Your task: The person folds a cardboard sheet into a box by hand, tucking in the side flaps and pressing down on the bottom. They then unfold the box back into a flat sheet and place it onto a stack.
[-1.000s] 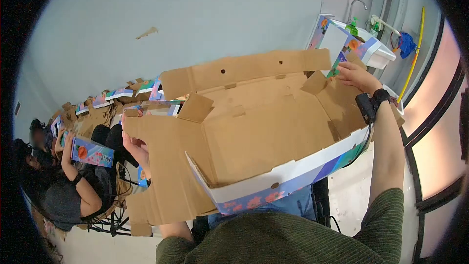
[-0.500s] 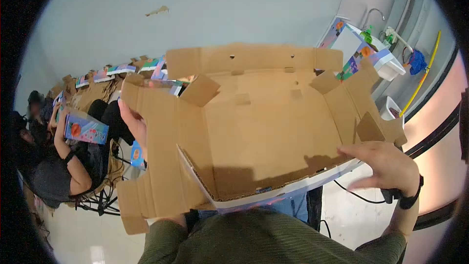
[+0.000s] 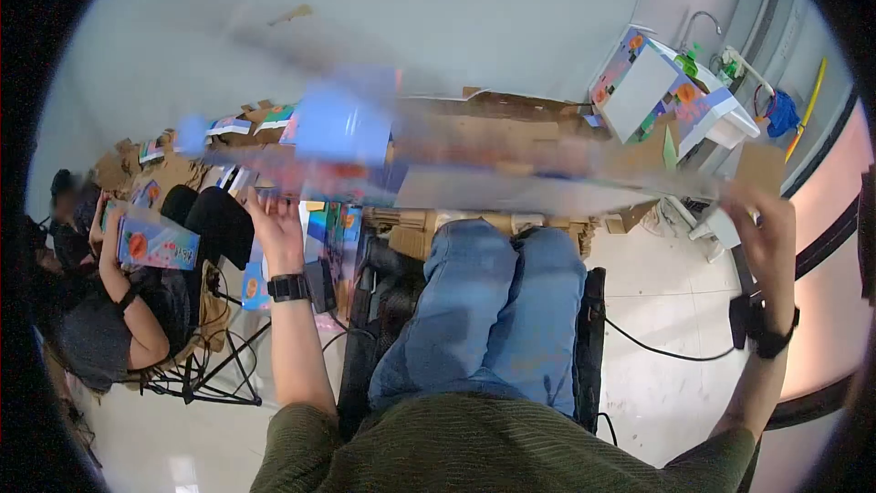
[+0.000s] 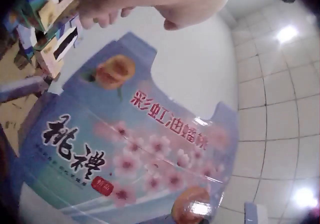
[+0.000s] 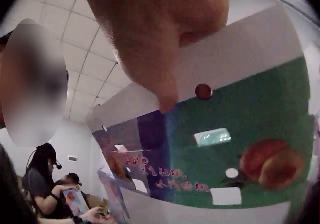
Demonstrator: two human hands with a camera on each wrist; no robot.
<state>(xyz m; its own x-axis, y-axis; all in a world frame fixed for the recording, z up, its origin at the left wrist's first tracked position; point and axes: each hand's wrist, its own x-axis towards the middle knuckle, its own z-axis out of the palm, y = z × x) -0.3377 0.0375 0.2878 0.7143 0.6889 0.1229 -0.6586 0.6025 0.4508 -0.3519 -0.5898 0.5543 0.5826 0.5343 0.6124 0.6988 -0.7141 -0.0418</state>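
Observation:
A large cardboard box [image 3: 511, 184], blurred by motion, spans the space above the person's knees, tilted with its outside partly showing. Its printed end flap [image 4: 150, 149], with peaches and blossoms, fills much of the left wrist view. The left hand [image 3: 276, 237], palm up and fingers loosely extended, is beside the box's left end; in the left wrist view the hand [image 4: 165, 1] is above the flap's cutout. At the box's right end, the right hand [image 3: 769, 237] grips its edge; the right wrist view shows the thumb of that hand [image 5: 160, 39] against the printed side panel [image 5: 230, 114].
More flattened cardboard [image 3: 415, 236] lies beyond the knees. Another person [image 3: 114, 324] sits at the left with a printed box [image 3: 157, 239]. A printed box [image 3: 630, 96] stands beside a white sink [image 3: 730, 128] at the back right. A cable [image 3: 671, 353] crosses the floor.
The box has swung up and away from the lap, its brown inside turning from view. The left hand has come clear of the end flap, and the right hand has risen to the box's right end.

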